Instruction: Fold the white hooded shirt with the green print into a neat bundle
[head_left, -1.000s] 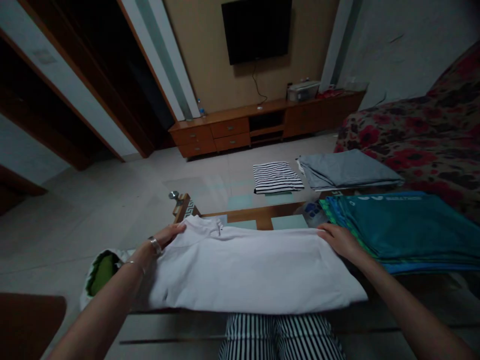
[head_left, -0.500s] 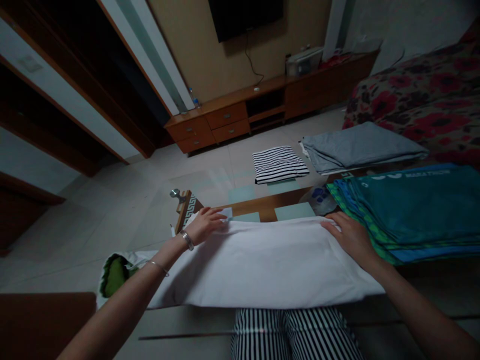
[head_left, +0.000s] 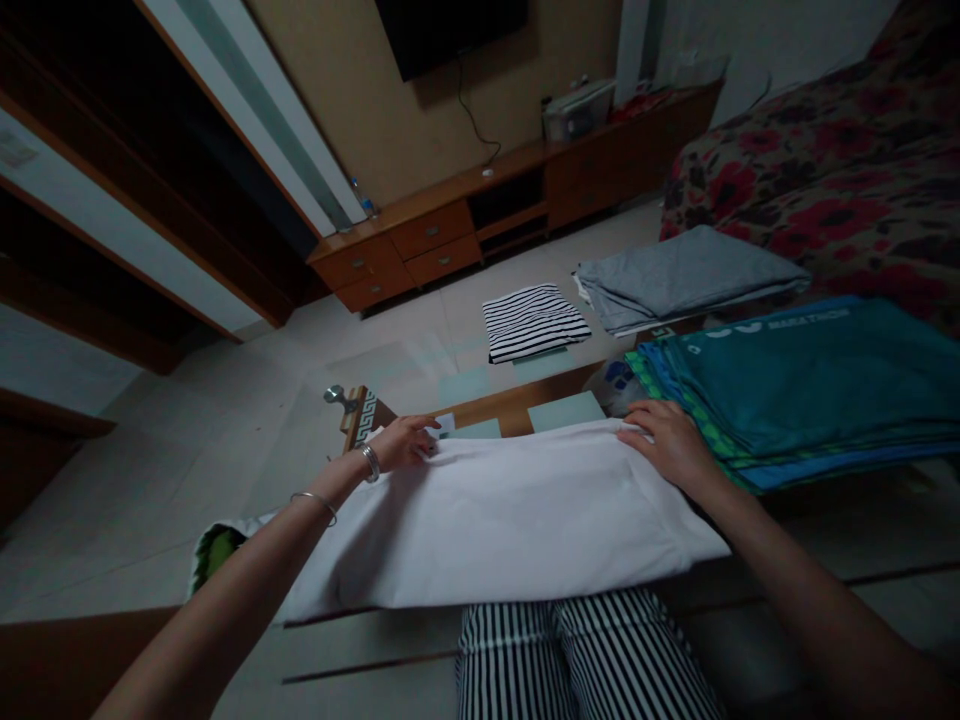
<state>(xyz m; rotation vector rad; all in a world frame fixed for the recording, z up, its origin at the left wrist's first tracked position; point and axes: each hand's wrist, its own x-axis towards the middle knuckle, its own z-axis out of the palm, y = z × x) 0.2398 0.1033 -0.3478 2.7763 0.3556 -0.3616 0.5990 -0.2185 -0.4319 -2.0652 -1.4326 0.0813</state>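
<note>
— Across the glass table [head_left: 570,410], where's the white garment [head_left: 510,510]?
— Folded, centre. Left hand [head_left: 401,443] pinches its ten-o'clock corner; right hand [head_left: 671,445] lies flat-fingered at two. Keep edges aligned (teal pile [head_left: 810,380] crowds it).

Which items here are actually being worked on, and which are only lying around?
In hand:
white garment, far edge held by left hand and right hand

Lying about:
teal cloth stack
striped folded garment
grey folded garment
green item under the white garment's left end
</note>
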